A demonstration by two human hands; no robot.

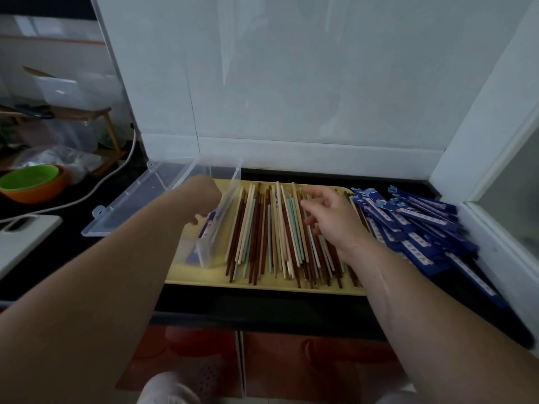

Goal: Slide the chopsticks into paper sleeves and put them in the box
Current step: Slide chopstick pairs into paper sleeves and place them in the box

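Many chopsticks (pixel 271 237) are recorded in the head view, loose on the tray (pixel 262 288) between box (pixel 217 225) and sleeves (pixel 414 228); brown, cream and pale green. They are judged light, stiff, smooth and apt to roll, and best pinched mid-shaft. The right hand (pixel 329 217) is spread over them, grasping nothing. The left hand (pixel 204 196) is over the box; its grip cannot be told.

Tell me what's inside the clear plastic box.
Inside the clear box lie blue paper sleeves. The left hand reaches in and covers the rest, so their count is hidden.
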